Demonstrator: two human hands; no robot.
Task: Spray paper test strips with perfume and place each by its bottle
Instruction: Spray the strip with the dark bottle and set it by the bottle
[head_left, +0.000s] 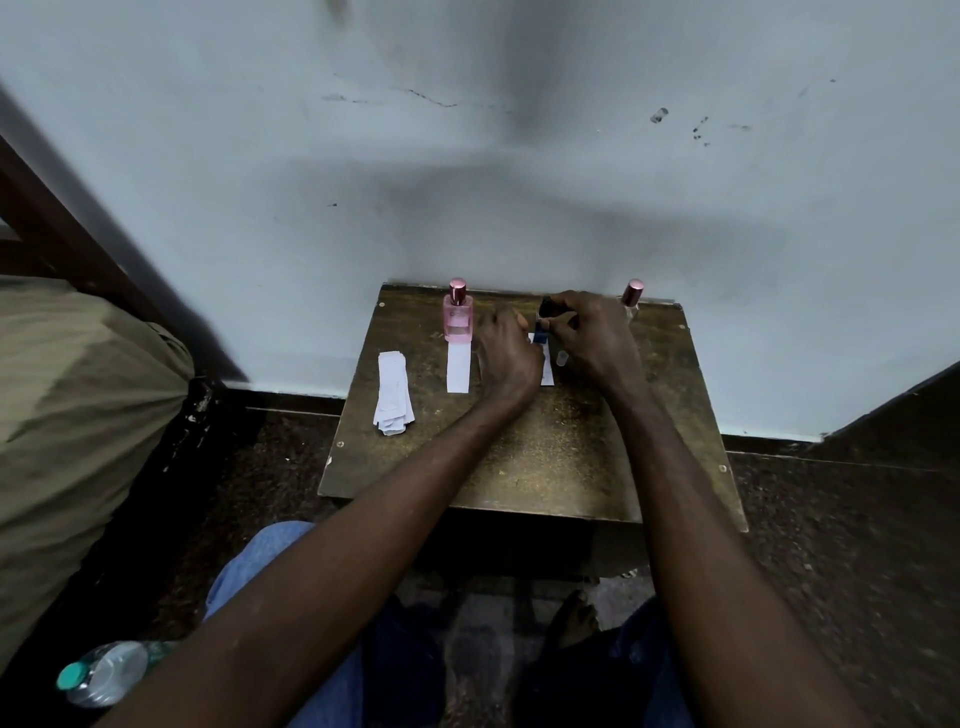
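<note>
Head view looks down on a small brown table (519, 457) set against a pale wall (467, 156); pink bottle (458, 317) with rosy cap stands upright at the table's far edge, left of centre; one white strip (458, 368) lies flat just in front of it, near end touching or almost touching the bottle base; stack of spare strips (393, 389) lies further left, well apart from the bottle; right hand (592, 338) is curled over a small dark-capped blue bottle (542, 325) at mid-table, fingers closed round its top; left hand (506, 348) sits just beside it, fingers bent, thumb side toward the blue bottle; cannot tell whether it grips anything; a second white strip (546, 371) lies under and between the hands, mostly hidden; small clear cap (562, 358) sits on the table by the right hand; third bottle (632, 299), pink-capped, stands at far right behind the right hand; plastic water bottle (104, 673) lies on the floor at lower left
</note>
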